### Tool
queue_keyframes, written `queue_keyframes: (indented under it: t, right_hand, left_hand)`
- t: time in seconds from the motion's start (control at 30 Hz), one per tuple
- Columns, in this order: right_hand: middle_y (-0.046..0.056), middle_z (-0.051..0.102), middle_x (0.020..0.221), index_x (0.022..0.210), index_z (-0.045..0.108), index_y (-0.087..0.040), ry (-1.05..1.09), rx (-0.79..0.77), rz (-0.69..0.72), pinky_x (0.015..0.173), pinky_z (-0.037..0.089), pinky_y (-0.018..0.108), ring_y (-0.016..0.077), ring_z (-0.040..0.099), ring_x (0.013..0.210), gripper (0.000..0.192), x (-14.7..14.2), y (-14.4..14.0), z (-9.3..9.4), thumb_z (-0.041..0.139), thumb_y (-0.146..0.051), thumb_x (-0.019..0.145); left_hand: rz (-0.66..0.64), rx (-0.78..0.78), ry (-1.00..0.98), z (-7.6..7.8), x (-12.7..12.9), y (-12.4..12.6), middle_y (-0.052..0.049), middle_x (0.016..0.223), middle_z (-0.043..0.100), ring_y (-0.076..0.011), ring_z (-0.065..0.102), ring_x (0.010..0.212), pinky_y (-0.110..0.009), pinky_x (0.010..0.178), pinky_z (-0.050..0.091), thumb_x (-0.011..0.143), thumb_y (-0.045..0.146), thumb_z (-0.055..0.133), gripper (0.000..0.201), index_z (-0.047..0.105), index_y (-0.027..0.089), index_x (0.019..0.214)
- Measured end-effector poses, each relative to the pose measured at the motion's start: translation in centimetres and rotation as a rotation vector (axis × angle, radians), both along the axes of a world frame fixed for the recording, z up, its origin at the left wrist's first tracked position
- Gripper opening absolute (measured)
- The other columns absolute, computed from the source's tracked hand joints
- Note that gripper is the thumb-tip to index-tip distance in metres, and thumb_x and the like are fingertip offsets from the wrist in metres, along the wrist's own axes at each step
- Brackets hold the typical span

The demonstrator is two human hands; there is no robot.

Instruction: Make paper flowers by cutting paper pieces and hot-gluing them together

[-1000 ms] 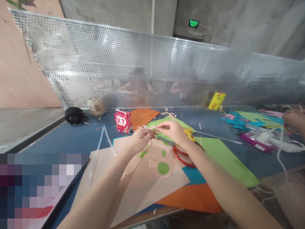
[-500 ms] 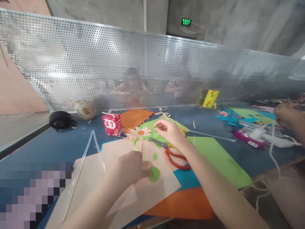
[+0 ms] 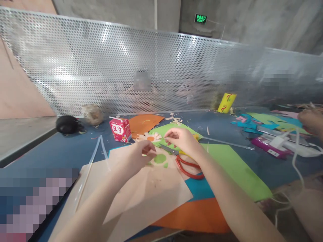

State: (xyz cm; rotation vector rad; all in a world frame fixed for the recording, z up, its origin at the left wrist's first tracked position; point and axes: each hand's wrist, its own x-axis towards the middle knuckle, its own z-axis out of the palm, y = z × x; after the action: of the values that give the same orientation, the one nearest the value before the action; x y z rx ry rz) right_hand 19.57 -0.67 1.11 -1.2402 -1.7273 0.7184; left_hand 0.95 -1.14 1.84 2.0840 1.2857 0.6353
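Observation:
A cream paper flower with an orange centre (image 3: 150, 138) lies between and beyond my two hands. My left hand (image 3: 138, 155) is curled over the cream paper (image 3: 141, 198), thumb and fingertips close together. Beside its thumb lies a green paper circle (image 3: 160, 158), with a smaller green piece (image 3: 166, 165) close by. My right hand (image 3: 180, 140) is bent in a pinch at the flower's right side, above green paper; whatever its fingertips hold is too small to make out. Scissors with red handles (image 3: 189, 167) lie open beneath my right wrist, blades pointing at the flower.
A red drink carton (image 3: 119, 130) stands behind the flower, near orange paper (image 3: 143, 123). Clear glue sticks (image 3: 92, 164) lie left. To the right are green paper (image 3: 232, 168), a purple item (image 3: 270, 148), white cables and another person's hand (image 3: 311, 117). A perforated metal screen (image 3: 113, 67) borders the table.
My left hand has moved away from me, closer to the flower. The green circle has shifted the same way across the cream paper. My right hand stays nearly in place, still pinched.

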Motion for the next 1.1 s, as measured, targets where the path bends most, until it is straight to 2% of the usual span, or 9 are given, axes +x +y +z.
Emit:
queue_keyframes:
  t: [0.1,0.17,0.4,0.5,0.57,0.7,0.8,0.97,1.1]
  right_hand:
    - [-0.001,0.061,0.069,0.075,0.059,-0.020,-0.026,0.013,0.045,0.053,0.044,0.020,0.0111,0.058,0.065,0.004,-0.1,-0.5,0.3,0.055,-0.021,0.076]
    - [-0.001,0.062,0.074,0.077,0.058,-0.021,-0.025,0.029,0.055,0.052,0.044,0.020,0.0108,0.057,0.065,0.007,-0.3,-0.8,0.4,0.052,-0.022,0.078]
    - [0.000,0.061,0.087,0.081,0.051,-0.023,-0.062,0.010,0.039,0.048,0.044,0.021,0.0125,0.060,0.066,0.008,-0.5,-1.3,0.3,0.043,-0.023,0.083]
    - [0.000,0.061,0.076,0.081,0.054,-0.022,-0.078,-0.029,0.082,0.047,0.043,0.021,0.0113,0.059,0.058,0.008,-0.6,-1.5,0.3,0.046,-0.023,0.082]
    - [-0.001,0.061,0.066,0.083,0.057,-0.021,-0.140,0.005,0.069,0.051,0.044,0.022,0.0111,0.058,0.057,0.009,-0.6,-1.6,0.4,0.049,-0.019,0.080]
    - [0.000,0.064,0.078,0.100,0.056,-0.025,-0.194,0.055,0.111,0.061,0.044,0.024,0.0121,0.060,0.069,0.027,-0.7,-2.0,0.9,0.048,-0.010,0.078]
    - [-0.001,0.064,0.084,0.109,0.050,-0.028,-0.176,0.026,0.156,0.064,0.045,0.025,0.0126,0.060,0.075,0.035,-0.7,-2.3,1.2,0.045,-0.010,0.080]
    - [-0.001,0.062,0.082,0.109,0.047,-0.026,-0.135,0.002,0.159,0.065,0.045,0.027,0.0128,0.058,0.073,0.031,-0.6,-2.4,1.3,0.045,-0.014,0.081]
    - [-0.001,0.061,0.084,0.110,0.046,-0.026,-0.079,-0.009,0.176,0.064,0.047,0.028,0.0126,0.057,0.071,0.030,-0.6,-2.3,1.1,0.046,-0.018,0.082]
  left_hand:
    - [-0.030,-0.160,-0.243,-0.3,-0.1,0.6,0.000,0.071,0.058,-0.0152,0.059,0.064,-0.026,0.055,0.046,0.070,0.029,0.053,0.012,0.055,0.019,0.077]
    - [-0.025,-0.178,-0.302,-0.4,-0.1,0.8,0.000,0.071,0.059,-0.0131,0.058,0.060,-0.024,0.053,0.045,0.070,0.029,0.054,0.015,0.057,0.019,0.080]
    - [0.004,-0.161,-0.388,-0.3,-0.1,0.8,-0.002,0.075,0.062,-0.0140,0.058,0.068,-0.022,0.052,0.039,0.068,0.026,0.058,0.026,0.057,0.016,0.093]
    - [-0.028,-0.139,-0.413,-0.4,0.0,0.8,-0.003,0.079,0.062,-0.0145,0.059,0.071,-0.022,0.055,0.042,0.069,0.026,0.058,0.023,0.058,0.016,0.089]
    - [-0.055,-0.120,-0.429,-0.5,0.0,0.8,-0.003,0.081,0.062,-0.0148,0.059,0.073,-0.023,0.058,0.043,0.070,0.026,0.058,0.023,0.058,0.016,0.090]
    - [-0.071,-0.111,-0.432,-0.4,0.0,0.8,-0.004,0.084,0.062,-0.0158,0.058,0.077,-0.027,0.064,0.044,0.070,0.027,0.058,0.022,0.058,0.016,0.089]
    - [-0.055,-0.117,-0.424,-0.3,0.1,0.7,-0.004,0.082,0.061,-0.0153,0.058,0.074,-0.027,0.064,0.044,0.069,0.028,0.059,0.022,0.058,0.015,0.087]
    - [-0.048,-0.129,-0.424,-0.1,0.3,0.6,0.000,0.069,0.054,-0.0106,0.052,0.062,-0.023,0.055,0.040,0.071,0.032,0.058,0.019,0.054,0.014,0.075]
    - [-0.031,-0.146,-0.439,0.0,0.4,0.5,0.000,0.069,0.054,-0.0097,0.051,0.059,-0.022,0.053,0.038,0.071,0.034,0.059,0.022,0.053,0.014,0.075]
